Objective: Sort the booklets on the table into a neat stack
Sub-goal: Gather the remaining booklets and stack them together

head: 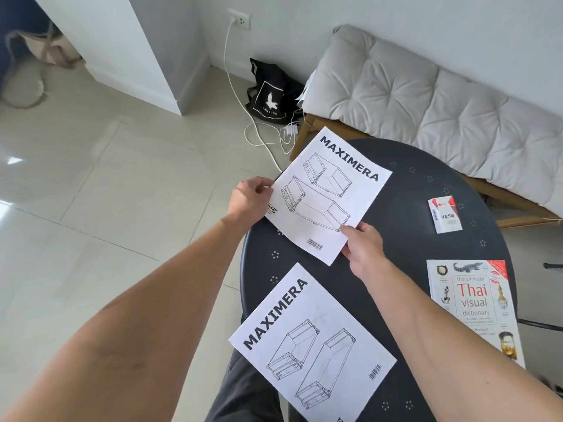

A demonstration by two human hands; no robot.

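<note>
Two white MAXIMERA booklets with line drawings are on the round dark table [405,190]. The far booklet [329,193] overhangs the table's far left edge. My left hand [249,199] pinches its left edge, and my right hand [362,248] grips its near right corner. The near booklet [310,342] lies flat at the table's near left edge, turned at a different angle, with neither hand touching it.
A Thai visual dictionary [475,303] lies at the table's right edge, with a red and white VESS pack [444,214] beyond it. A cushioned wooden bench [426,99] stands behind. A black bag [271,95] and white cables [262,138] lie on the tiled floor.
</note>
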